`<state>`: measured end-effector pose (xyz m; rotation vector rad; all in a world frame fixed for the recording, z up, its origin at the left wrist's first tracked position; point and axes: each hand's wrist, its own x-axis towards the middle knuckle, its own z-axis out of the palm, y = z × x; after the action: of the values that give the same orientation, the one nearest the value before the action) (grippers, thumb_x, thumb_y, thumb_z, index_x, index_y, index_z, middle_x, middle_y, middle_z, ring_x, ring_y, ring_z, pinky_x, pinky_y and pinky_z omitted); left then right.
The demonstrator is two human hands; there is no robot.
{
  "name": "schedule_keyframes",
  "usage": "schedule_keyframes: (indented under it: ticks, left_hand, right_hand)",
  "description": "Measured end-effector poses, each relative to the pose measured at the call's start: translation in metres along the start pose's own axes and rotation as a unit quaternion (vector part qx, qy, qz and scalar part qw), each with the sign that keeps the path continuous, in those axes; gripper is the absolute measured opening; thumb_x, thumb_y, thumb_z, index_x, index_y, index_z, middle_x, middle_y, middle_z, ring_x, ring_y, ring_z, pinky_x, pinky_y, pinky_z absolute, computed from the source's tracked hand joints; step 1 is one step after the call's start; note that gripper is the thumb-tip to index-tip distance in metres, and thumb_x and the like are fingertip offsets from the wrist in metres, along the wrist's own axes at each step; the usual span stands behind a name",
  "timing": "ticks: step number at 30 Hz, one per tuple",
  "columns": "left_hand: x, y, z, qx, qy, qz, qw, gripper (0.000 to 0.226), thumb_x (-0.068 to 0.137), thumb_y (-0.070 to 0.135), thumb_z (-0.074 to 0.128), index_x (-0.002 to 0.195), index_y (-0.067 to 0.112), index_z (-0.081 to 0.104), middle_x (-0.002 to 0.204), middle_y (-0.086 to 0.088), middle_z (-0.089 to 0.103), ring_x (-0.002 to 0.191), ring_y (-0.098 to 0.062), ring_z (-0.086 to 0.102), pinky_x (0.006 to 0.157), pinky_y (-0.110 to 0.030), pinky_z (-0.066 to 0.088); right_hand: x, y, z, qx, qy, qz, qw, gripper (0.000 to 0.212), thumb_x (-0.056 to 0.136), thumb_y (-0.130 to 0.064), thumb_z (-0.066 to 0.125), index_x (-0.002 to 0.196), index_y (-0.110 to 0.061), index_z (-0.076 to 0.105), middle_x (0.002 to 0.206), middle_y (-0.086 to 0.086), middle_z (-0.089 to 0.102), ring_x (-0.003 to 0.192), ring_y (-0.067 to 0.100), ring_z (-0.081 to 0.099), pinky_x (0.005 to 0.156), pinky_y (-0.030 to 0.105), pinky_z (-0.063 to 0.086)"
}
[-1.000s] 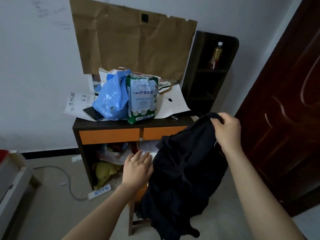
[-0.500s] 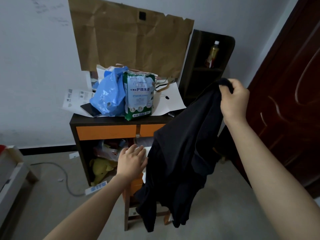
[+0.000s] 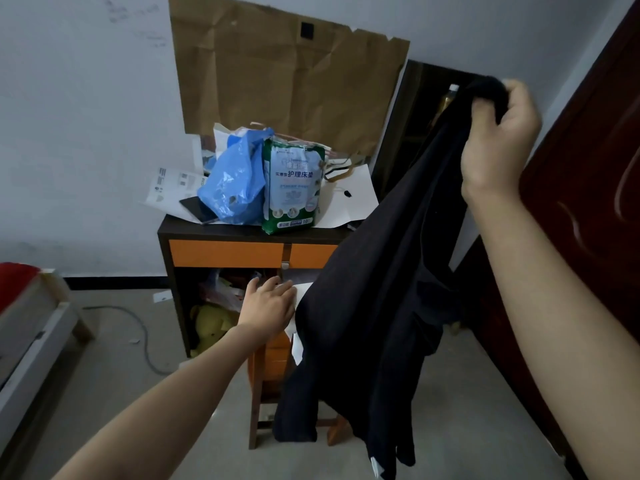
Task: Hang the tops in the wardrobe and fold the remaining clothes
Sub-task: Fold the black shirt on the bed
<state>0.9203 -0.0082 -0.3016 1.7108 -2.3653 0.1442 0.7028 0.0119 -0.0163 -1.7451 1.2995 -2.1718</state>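
Right hand (image 3: 498,133) is sitting higher than a second ago: it was level with the desk (image 3: 225,252) top, now it is up in front of the dark shelf unit (image 3: 398,133), and the black garment (image 3: 381,306) is hanging longer and less bunched. Left hand (image 3: 268,306) is staying roughly where it was. Count: one black garment, two hands, one desk with two orange drawer fronts, one blue plastic bag (image 3: 232,188), one green-and-white pack (image 3: 292,188), one bottle (image 3: 448,98), one yellow plush toy (image 3: 211,323), one wooden stool (image 3: 266,375). Right hand is raised with the arm stretched out, fingers and thumb curling tight round a bunched top edge of the garment; everything else is draping down past the desk's right edge and over the stool to near the floor. Left arm is reaching forward and low, palm down, fingers straight and together, lying against a white piece (image 3: 301,292) at the garment's left edge; cloth or paper, cannot tell, and cannot tell if the fingertips are touching the garment. Bag and pack are standing side by side, touching, mid desk top, the pack at the front edge. Bottle is standing in the shelf unit, partly hidden behind the garment. Plush toy is lying in the desk's open lower bay, left side.
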Motion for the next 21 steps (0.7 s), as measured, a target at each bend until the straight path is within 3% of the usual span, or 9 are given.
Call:
schedule_keyframes:
  ticks: [3, 6, 8, 10, 12, 16, 18, 21]
  left_hand:
    - [0.003, -0.004, -0.006, -0.035, -0.048, -0.008, 0.998, 0.043, 0.1, 0.032, 0.029, 0.142, 0.027, 0.036, 0.152, 0.01, 0.03, 0.144, -0.014, 0.011, 0.114, -0.047, 0.002]
    - [-0.006, -0.005, -0.016, -0.166, 0.018, -0.039, 0.985, 0.042, 0.101, 0.027, 0.032, 0.143, 0.026, 0.037, 0.151, 0.009, 0.031, 0.144, -0.01, 0.007, 0.114, -0.043, -0.008]
    - [-0.019, -0.004, -0.024, -0.269, 0.094, -0.069, 0.956, 0.045, 0.099, 0.038, 0.032, 0.141, 0.024, 0.039, 0.149, 0.006, 0.035, 0.142, -0.007, 0.012, 0.115, -0.038, -0.003]
    - [-0.032, -0.001, -0.034, -0.368, 0.116, -0.07, 0.92, 0.065, 0.088, 0.056, 0.031, 0.143, 0.021, 0.035, 0.148, 0.004, 0.036, 0.139, -0.008, 0.019, 0.115, -0.035, 0.01]
    - [-0.05, 0.003, -0.039, -0.428, 0.088, -0.055, 0.898, 0.077, 0.08, 0.062, 0.04, 0.145, 0.023, 0.023, 0.145, 0.009, 0.031, 0.137, -0.008, 0.025, 0.112, -0.031, 0.02]
    - [-0.075, 0.009, -0.038, -0.485, 0.031, -0.049, 0.873, 0.095, 0.076, 0.056, 0.065, 0.142, 0.035, 0.0, 0.146, 0.019, 0.012, 0.136, 0.001, 0.014, 0.111, -0.022, 0.016]
    - [-0.088, 0.004, -0.04, -0.508, 0.027, -0.062, 0.859, 0.101, 0.074, 0.054, 0.067, 0.145, 0.034, -0.002, 0.146, 0.023, 0.007, 0.136, 0.004, 0.011, 0.111, -0.021, 0.015]
    - [-0.11, -0.013, -0.051, -0.558, 0.019, -0.085, 0.825, 0.099, 0.074, 0.053, 0.065, 0.148, 0.034, 0.002, 0.146, 0.027, 0.019, 0.131, 0.013, 0.022, 0.107, -0.014, 0.024]
  right_hand:
    - [0.003, -0.011, 0.006, 0.018, -0.023, -0.005, 1.0, 0.025, 0.089, -0.008, 0.045, 0.076, -0.029, 0.045, 0.076, -0.014, 0.047, 0.067, -0.011, 0.047, 0.071, 0.012, 0.04]
    - [-0.002, -0.014, 0.018, 0.024, -0.07, 0.005, 0.997, 0.027, 0.088, -0.005, 0.044, 0.075, -0.029, 0.044, 0.075, -0.013, 0.048, 0.067, -0.007, 0.047, 0.071, 0.014, 0.04]
    - [-0.008, -0.014, 0.025, 0.044, -0.092, 0.0, 0.995, 0.029, 0.088, -0.003, 0.044, 0.076, -0.029, 0.045, 0.076, -0.012, 0.049, 0.067, -0.01, 0.049, 0.072, 0.012, 0.04]
    - [-0.012, -0.02, 0.035, 0.071, -0.103, -0.02, 0.992, 0.029, 0.087, -0.002, 0.045, 0.076, -0.028, 0.045, 0.075, -0.012, 0.049, 0.067, -0.014, 0.05, 0.071, 0.006, 0.038]
    - [-0.02, -0.034, 0.049, 0.09, -0.127, -0.046, 0.987, 0.026, 0.087, -0.002, 0.045, 0.077, -0.026, 0.046, 0.075, -0.014, 0.049, 0.068, -0.016, 0.049, 0.07, 0.005, 0.037]
    - [-0.039, -0.071, 0.08, 0.131, -0.178, -0.08, 0.972, 0.028, 0.092, -0.005, 0.047, 0.077, -0.028, 0.043, 0.071, -0.015, 0.045, 0.064, -0.014, 0.047, 0.066, 0.009, 0.035]
    - [-0.048, -0.093, 0.097, 0.16, -0.186, -0.089, 0.965, 0.028, 0.093, -0.005, 0.046, 0.075, -0.026, 0.041, 0.068, -0.013, 0.043, 0.059, -0.012, 0.044, 0.063, 0.009, 0.034]
    - [-0.063, -0.131, 0.121, 0.199, -0.19, -0.097, 0.956, 0.027, 0.093, -0.005, 0.046, 0.074, -0.023, 0.04, 0.066, -0.012, 0.04, 0.056, -0.01, 0.041, 0.061, 0.009, 0.033]
